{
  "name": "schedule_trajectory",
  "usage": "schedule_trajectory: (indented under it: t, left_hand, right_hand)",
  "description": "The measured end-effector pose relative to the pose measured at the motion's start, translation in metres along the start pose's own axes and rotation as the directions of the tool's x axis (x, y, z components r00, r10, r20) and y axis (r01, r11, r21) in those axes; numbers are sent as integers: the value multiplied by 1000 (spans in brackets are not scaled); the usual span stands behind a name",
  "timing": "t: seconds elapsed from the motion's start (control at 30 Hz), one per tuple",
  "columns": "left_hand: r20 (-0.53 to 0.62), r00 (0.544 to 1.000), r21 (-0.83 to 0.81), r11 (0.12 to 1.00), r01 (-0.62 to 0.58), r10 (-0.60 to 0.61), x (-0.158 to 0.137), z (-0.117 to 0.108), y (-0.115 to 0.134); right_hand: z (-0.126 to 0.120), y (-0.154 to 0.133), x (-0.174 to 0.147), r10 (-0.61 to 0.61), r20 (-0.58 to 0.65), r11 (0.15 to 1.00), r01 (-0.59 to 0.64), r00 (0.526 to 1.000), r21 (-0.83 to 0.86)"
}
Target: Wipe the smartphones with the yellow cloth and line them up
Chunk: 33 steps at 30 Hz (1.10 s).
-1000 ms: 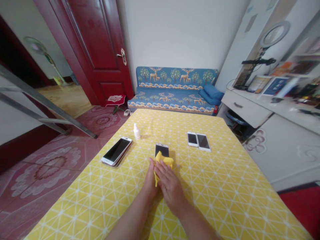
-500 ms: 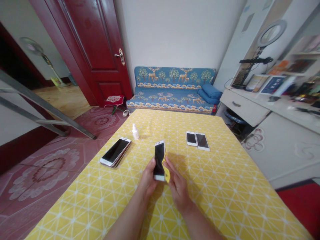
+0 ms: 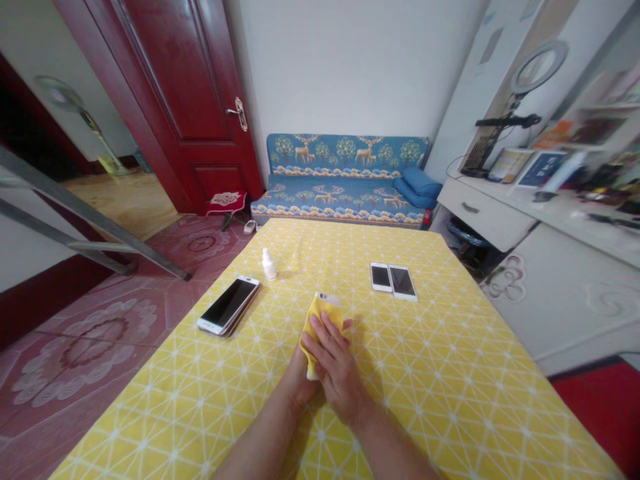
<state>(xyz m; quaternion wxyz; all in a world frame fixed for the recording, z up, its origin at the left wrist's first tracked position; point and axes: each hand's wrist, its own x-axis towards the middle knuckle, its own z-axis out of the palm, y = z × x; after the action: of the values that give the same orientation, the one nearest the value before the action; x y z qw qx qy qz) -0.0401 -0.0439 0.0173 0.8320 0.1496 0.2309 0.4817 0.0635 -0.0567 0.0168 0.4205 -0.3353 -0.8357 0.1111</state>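
Note:
Above the middle of the table, my left hand (image 3: 299,373) grips a white smartphone (image 3: 331,300) from below, its fingertips showing at the right edge. The phone's back faces up, with the camera at its top end. A yellow cloth (image 3: 311,328) covers most of that back. My right hand (image 3: 336,360) presses the cloth flat against the phone with its fingers. Most of my left hand and the phone's screen are hidden. A small white bottle (image 3: 269,265) stands upright to the left, beyond a stack of phones (image 3: 229,307).
Two white phones (image 3: 393,281) lie side by side at the right on the yellow patterned tablecloth (image 3: 430,393). A blue sofa (image 3: 340,190) is behind the table. A white cabinet (image 3: 550,280) stands at the right, a metal ladder-like frame (image 3: 125,247) at the left.
The phone has been turned over, from screen up to back up. My right hand has moved with the cloth from the phone's right edge onto its back.

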Motion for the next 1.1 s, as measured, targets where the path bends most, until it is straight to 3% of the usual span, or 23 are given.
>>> schedule_trajectory:
  t: [0.2,0.3,0.4,0.47,0.6,0.8,0.97,1.1]
  left_hand:
    - [164,975,80,987,141,-152,-4,10,-1]
    - [66,989,76,989,124,-129,-2,6,-4]
    - [-35,989,-1,990,141,-141,-1,3,-4]
    - [-15,991,-98,987,130,-132,-1,3,0]
    - [63,998,-258,966,11,5,0,4,13]
    - [136,975,-292,947,-132,178,0,-15,33]
    - [-50,968,-367,897,-247,247,2,-34,46]
    - [-196,923,-310,872,-379,331,2,-35,55]
  right_hand:
    - [-3,13,7,167,-196,983,-179,966,-45]
    - [-6,18,7,256,-253,963,-269,933,-18]
    - [-7,20,4,257,-244,963,-268,935,-12]
    - [-4,19,1,240,-224,969,-248,945,-8]
    - [4,11,-4,198,-133,980,-197,971,19]
    - [10,-7,-3,102,26,992,-103,994,69]
    - [3,-15,-3,34,144,975,-64,989,213]
    - [0,-19,-8,50,223,952,-114,973,285]
